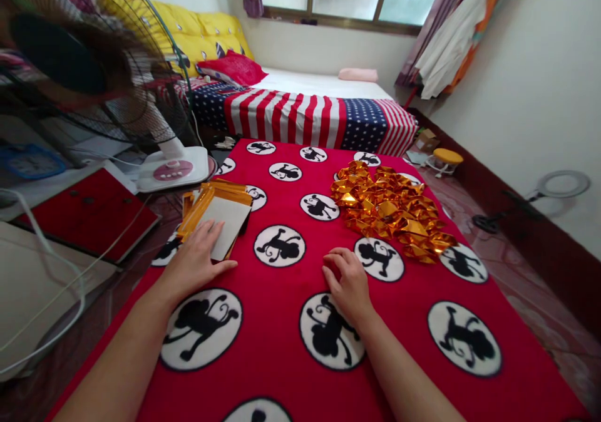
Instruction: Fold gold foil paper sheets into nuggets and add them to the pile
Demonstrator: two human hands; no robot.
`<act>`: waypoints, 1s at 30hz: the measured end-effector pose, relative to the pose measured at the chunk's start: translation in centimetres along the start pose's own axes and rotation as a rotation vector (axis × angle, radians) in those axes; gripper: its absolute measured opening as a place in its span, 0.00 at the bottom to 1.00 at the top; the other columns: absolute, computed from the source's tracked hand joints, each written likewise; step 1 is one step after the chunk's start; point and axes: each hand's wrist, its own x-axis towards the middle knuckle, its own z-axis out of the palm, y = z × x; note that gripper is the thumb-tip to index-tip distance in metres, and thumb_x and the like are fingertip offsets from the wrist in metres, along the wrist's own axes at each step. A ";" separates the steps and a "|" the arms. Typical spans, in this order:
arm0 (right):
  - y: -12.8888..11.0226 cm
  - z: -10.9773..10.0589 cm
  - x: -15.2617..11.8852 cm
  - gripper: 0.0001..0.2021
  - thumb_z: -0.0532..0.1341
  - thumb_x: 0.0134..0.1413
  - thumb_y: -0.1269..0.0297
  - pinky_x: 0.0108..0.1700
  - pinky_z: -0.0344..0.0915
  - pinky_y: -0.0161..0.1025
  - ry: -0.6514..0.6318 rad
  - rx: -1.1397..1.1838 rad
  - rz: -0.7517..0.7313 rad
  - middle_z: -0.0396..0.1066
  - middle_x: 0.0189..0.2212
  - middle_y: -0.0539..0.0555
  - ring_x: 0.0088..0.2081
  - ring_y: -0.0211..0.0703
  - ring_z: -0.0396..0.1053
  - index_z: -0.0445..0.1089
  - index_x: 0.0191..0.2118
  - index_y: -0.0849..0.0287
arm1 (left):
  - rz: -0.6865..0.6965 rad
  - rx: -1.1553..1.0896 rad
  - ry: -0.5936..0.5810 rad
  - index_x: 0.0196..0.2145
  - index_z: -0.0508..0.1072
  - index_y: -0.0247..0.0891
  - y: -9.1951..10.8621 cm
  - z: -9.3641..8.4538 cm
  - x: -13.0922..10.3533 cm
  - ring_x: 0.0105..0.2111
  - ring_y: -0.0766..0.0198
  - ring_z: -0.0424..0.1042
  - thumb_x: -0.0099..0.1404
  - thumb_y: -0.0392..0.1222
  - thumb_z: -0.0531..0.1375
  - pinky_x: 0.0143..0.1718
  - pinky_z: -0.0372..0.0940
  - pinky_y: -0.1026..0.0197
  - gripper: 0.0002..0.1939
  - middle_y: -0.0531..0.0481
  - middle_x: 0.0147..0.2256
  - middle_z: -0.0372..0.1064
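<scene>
My left hand (200, 254) rests at the near edge of a stack of paper sheets (229, 218), its fingers stretched over the pale top sheet and the thumb spread out to the right. Behind and left of that sheet lie shiny gold paper strips (206, 200). Loosely bent and holding nothing, my right hand (348, 281) lies on the red cloth (263, 322) with black monkey figures in white circles. To its upper right is a heap of folded gold foil pieces (394, 209); the hand is apart from it.
A standing fan (173, 165) is at the left, beside a red panel (98, 212). Beyond the cloth is a bed (291, 115) with a striped and starred cover. A yellow stool (448, 157) and a ring light (563, 184) stand along the right wall.
</scene>
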 end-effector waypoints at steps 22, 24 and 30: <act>0.2 0.0 0.0 0.07 0.59 0.57 0.70 0.48 0.64 0.48 0.005 0.040 0.008 0.70 0.41 0.56 0.44 0.50 0.67 0.72 0.39 0.55 | -0.035 0.123 0.087 0.62 0.60 0.23 2.3 1.3 -0.3 0.64 0.40 0.54 0.60 0.41 0.53 0.63 0.53 0.45 0.34 0.28 0.63 0.55; 0.2 0.0 0.0 0.07 0.59 0.57 0.70 0.48 0.64 0.48 0.006 0.042 0.010 0.70 0.41 0.56 0.44 0.50 0.67 0.72 0.39 0.55 | -0.031 0.092 0.072 0.59 0.64 0.24 1.6 1.2 -0.2 0.63 0.42 0.55 0.64 0.43 0.50 0.63 0.54 0.46 0.30 0.29 0.62 0.57; 0.1 0.0 0.0 0.06 0.59 0.57 0.71 0.48 0.64 0.48 0.006 0.061 0.014 0.70 0.41 0.56 0.44 0.49 0.67 0.72 0.39 0.55 | -0.021 0.006 0.048 0.55 0.68 0.31 0.3 0.7 -0.2 0.62 0.43 0.58 0.60 0.59 0.57 0.63 0.54 0.47 0.34 0.33 0.61 0.60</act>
